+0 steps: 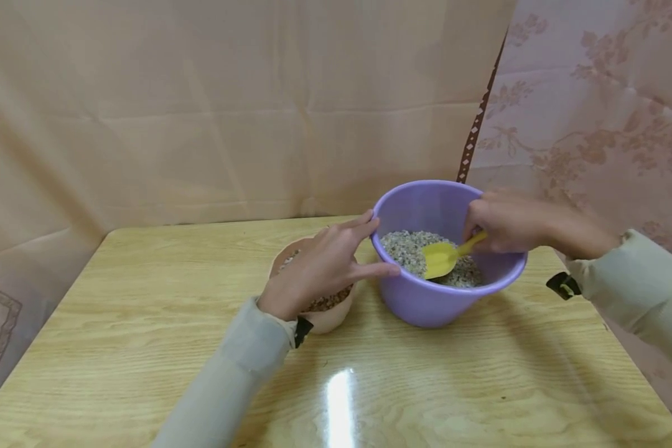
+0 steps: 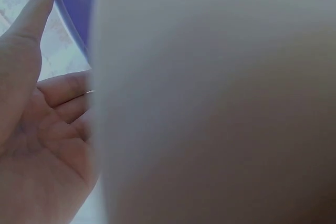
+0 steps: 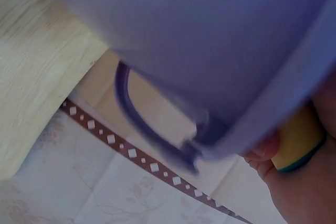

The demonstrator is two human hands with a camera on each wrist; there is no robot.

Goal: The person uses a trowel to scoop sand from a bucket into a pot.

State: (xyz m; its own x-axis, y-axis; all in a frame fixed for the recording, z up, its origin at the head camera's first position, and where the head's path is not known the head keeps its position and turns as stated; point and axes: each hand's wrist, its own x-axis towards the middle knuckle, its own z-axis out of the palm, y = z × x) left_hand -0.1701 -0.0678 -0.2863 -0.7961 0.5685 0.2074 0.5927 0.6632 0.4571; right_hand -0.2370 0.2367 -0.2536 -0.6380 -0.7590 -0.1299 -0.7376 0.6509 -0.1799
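A purple bucket [image 1: 420,305] with its rim leaning lower on the right holds grey, speckled grain-like material [image 1: 407,247]. My right hand [image 1: 512,221] reaches over the bucket's right side and grips the handle of a yellow scoop [image 1: 439,258]. The scoop's blade lies in the grains. My left hand [image 1: 325,258] touches the bucket's left rim with extended fingers and thumb. Beneath that hand stands a beige pot [image 1: 327,320] holding brownish bits, partly hidden. In the right wrist view, the bucket's looped handle [image 3: 134,108] and the scoop's yellow handle [image 3: 299,137] show.
Everything stands on a glossy wood-grain table [image 1: 145,336], whose back edge meets a beige curtain [image 1: 213,112]. A pink floral cloth [image 1: 605,124] hangs at the right. A pale blurred shape [image 2: 220,103] covers most of the left wrist view.
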